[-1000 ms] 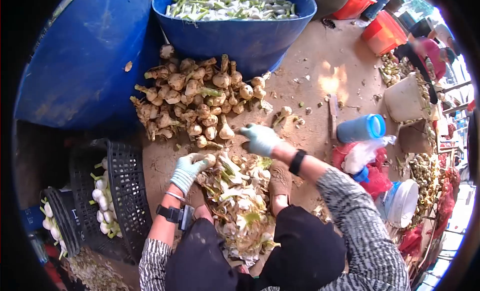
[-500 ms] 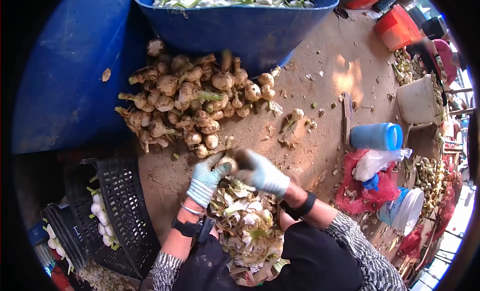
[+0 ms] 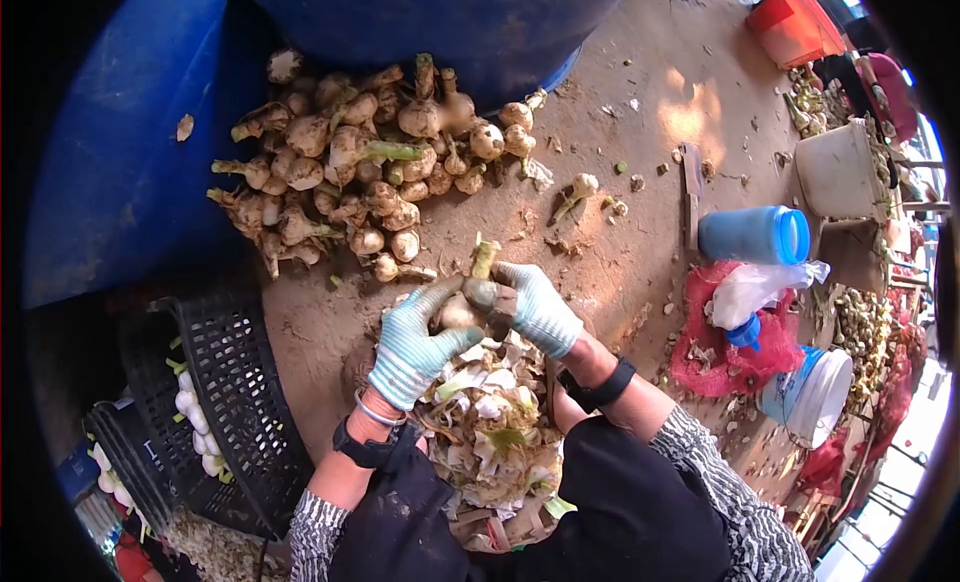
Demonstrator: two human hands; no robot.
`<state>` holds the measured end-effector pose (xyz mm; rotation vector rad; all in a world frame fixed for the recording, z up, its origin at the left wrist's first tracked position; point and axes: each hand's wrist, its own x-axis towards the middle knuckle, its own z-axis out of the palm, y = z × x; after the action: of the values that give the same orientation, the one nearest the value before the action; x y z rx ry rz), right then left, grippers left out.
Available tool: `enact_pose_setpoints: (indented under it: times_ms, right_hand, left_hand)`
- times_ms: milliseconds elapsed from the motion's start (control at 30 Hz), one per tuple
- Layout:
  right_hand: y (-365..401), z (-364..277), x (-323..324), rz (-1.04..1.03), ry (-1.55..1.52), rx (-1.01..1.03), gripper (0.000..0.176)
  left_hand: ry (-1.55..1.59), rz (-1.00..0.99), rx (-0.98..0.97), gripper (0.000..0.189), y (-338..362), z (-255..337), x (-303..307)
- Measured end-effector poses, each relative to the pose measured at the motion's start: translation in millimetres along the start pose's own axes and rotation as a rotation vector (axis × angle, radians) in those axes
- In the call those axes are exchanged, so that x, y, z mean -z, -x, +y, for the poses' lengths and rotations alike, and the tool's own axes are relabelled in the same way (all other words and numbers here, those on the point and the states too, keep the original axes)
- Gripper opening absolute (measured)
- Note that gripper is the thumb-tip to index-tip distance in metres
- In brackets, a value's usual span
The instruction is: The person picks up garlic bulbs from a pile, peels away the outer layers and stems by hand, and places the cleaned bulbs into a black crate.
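A garlic bulb (image 3: 457, 313) with a cut green stem pointing away is held between my two hands. My left hand (image 3: 412, 344), in a striped glove with dirty fingertips, wraps round the bulb from the left. My right hand (image 3: 535, 310), gloved alike, closes its fingers at the stem side of the same bulb; its fingertips are partly hidden. Below both hands, a heap of garlic peelings (image 3: 490, 422) lies between my legs. Just beyond them on the ground is a pile of soil-stained garlic bulbs (image 3: 345, 162).
A large blue tub (image 3: 440, 42) stands behind the pile. At left is a black crate (image 3: 245, 402) with white bulbs inside. To the right are a blue container (image 3: 745, 236), a red net bag (image 3: 715, 367), white buckets (image 3: 835, 187) and a lone bulb (image 3: 577, 194).
The view has shifted, so the pile and tub appear higher and further left. My right hand, blurred before, is now sharper and up against the bulb's stem side.
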<state>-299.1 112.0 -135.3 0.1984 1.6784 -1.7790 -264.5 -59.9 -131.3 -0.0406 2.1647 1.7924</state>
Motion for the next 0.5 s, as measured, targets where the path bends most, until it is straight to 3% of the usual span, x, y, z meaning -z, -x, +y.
enact_pose_setpoints:
  times_ms: [33,133,200,300,400,467,500]
  right_hand:
    - [3.5,-8.7,-0.8,-0.016,-0.019,-0.078,0.028]
    - [3.4,-4.9,-0.6,-0.055,-0.044,-0.027,0.026]
    - [8.7,-8.3,0.6,-0.072,-0.042,-0.032,0.026]
    - [12.0,-6.9,5.8,-0.113,-0.127,0.000,0.027]
    - [12.4,-8.1,0.0,-0.136,-0.252,-0.005,0.027]
    - [10.0,-6.3,-2.7,-0.129,-0.273,-0.035,0.027]
    - [8.6,-5.2,-3.5,-0.124,-0.292,-0.066,0.028]
  left_hand:
    - [0.155,0.008,0.118,0.060,-0.5,0.8,-0.9]
    - [0.307,0.009,0.202,0.060,2.4,11.9,5.5]
    - [0.191,-0.016,0.094,0.060,2.8,-2.4,11.7]
    - [0.788,-0.103,0.332,0.063,5.7,0.5,16.6]
    - [1.022,-0.099,0.395,0.078,10.1,3.5,18.9]
    - [0.892,-0.135,0.372,0.079,5.6,1.4,23.7]
    - [0.610,-0.137,0.329,0.080,2.3,3.2,24.8]
